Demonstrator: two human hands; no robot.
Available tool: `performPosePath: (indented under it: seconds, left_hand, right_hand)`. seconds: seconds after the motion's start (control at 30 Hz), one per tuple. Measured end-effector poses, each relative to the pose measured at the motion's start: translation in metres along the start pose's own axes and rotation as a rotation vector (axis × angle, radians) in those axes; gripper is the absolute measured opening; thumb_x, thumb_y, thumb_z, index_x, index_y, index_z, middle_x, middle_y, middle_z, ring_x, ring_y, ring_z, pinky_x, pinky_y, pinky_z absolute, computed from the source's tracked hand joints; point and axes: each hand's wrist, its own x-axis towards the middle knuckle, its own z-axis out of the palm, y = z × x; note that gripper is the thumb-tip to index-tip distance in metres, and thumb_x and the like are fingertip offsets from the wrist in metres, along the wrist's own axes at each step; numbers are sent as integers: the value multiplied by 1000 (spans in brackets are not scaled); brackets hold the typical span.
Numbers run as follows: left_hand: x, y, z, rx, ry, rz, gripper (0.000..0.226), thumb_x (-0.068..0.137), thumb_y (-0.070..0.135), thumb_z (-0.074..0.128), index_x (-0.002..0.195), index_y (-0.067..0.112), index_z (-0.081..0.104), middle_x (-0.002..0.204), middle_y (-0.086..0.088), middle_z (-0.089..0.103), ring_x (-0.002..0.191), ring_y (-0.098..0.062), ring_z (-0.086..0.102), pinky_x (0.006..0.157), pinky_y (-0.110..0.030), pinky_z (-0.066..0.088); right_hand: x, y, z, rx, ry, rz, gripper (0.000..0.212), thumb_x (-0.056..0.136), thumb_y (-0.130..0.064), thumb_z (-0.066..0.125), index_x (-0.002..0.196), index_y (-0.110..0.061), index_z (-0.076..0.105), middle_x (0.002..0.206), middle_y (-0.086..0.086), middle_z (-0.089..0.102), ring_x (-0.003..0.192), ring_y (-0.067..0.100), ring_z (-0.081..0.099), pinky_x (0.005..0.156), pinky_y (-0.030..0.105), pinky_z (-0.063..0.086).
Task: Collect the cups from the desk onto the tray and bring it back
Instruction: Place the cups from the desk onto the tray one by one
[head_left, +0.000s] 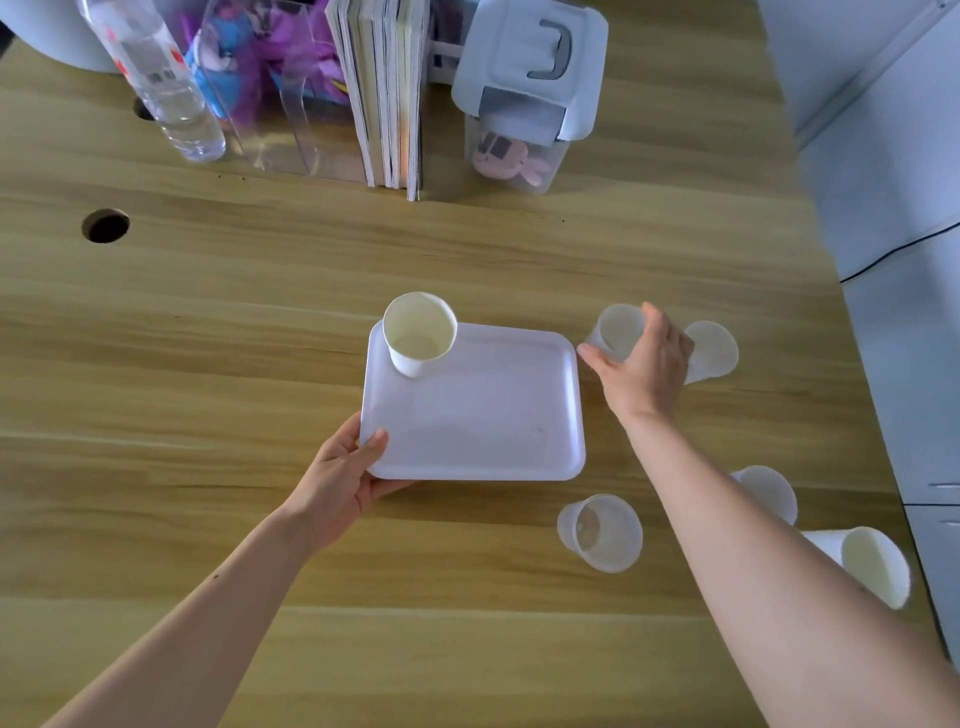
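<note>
Left hand (345, 480) clamped on the near-left corner of the flat white rectangular plastic tray (483, 415), thumb on top of the rim, fingers curled underneath. Tray sits over the light wooden desk (208, 364); can't tell if that corner is lifted or resting.

Right hand (644, 371) is wrapped round a translucent plastic cup (618, 330) just off the tray's right edge: thumb toward the tray, fingers curled across the cup's far side. Closed on the cup as far as I can see; the contact under the palm is hidden. Can't tell if the cup is off the desk yet.

One white paper cup (420, 332) already stands upright on the tray, at the corner diagonally opposite the left thumb.

Four cups not collected: a second translucent cup (711, 351) just beyond the right fingers, a clear one (602, 532) on the thumb side of the right forearm, and a pale one (769, 491) plus a white paper one (875, 564) on its outer side.

Risks:
- Thin plastic may buckle or pop out if squeezed hard.
- The neighbouring cup sits close to the knuckles, easily knocked over.
- The forearm could clip the near cups when swinging back.
- One-corner hold means the tray may tilt and the paper cup slide.
</note>
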Motion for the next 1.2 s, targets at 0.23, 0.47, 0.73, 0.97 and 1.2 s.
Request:
performPosePath:
  seconds: [0.23,0.47,0.73,0.97,1.2]
  left_hand:
    - [5,3,5,1,-14,-6,35,99,15,48,134,15,54,130,-11,65,115,-29,65,87,-40,58]
    - [9,4,22,30,-46,-8,35,100,16,48,134,15,53,128,-11,66,110,-25,67,80,-36,59]
    - [9,8,38,43,-81,-5,31,101,15,46,131,12,55,113,-5,72,100,-22,71,76,-35,60]
    - [8,9,42,50,-109,-4,31,100,16,47,130,15,56,116,-5,72,104,-23,70,80,-37,59]
    - [11,7,48,45,-110,-15,32,101,17,47,131,14,55,122,-8,69,107,-25,68,83,-38,59]
  right_hand:
    - [7,0,-3,46,-13,46,82,74,-34,80,140,-9,40,141,10,50,130,31,39,103,44,29]
    - [-6,-31,-25,272,-70,-141,84,71,-31,83,140,-10,41,137,3,51,123,17,45,104,30,33]
    - [-20,-52,-28,258,-377,-328,85,69,-28,86,142,-17,42,139,-5,52,128,13,43,93,14,27]
    - [-20,-53,-26,243,-397,-332,87,70,-26,85,143,-14,39,140,0,50,127,16,43,92,14,25]
    - [-18,-45,-38,268,-396,-307,97,64,-29,88,145,-18,36,144,-5,46,133,14,38,101,20,28]
